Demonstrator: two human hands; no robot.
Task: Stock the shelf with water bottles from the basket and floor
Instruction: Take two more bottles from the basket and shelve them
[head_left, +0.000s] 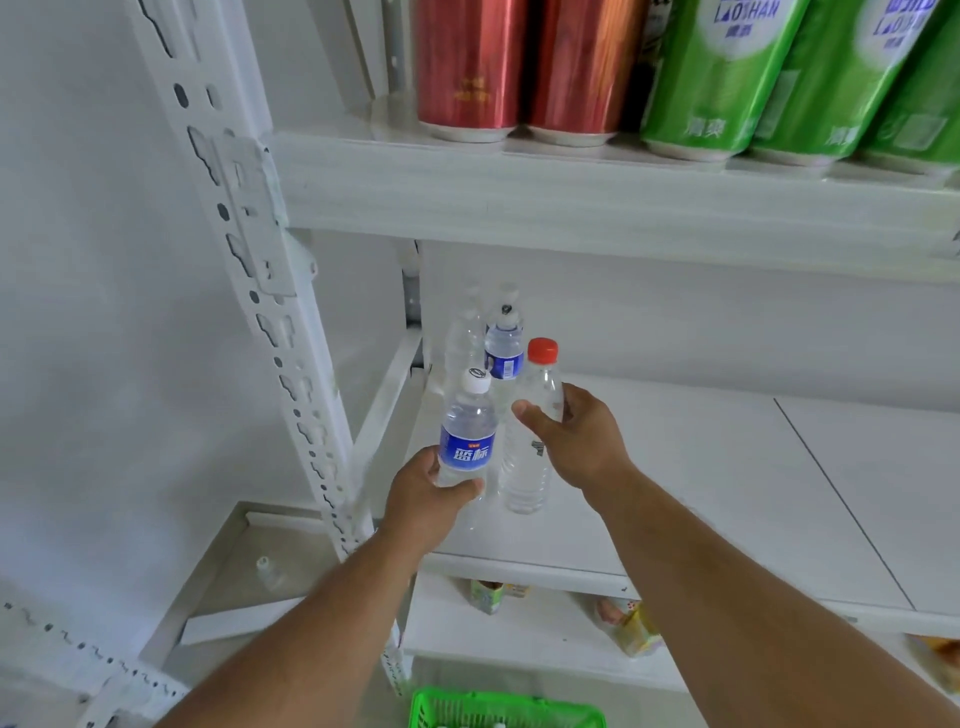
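The white shelf carries two upright water bottles at its far left corner. Above, red cans and green cans stand in a row. The right hand has its grip curled around the red-capped bottle, base on the shelf. The left hand has its grip curled around the blue-label bottle, near the shelf's left edge. The green basket sits nearest, below.

Red cans beside green cans on upper tier; juice cartons on lower tier
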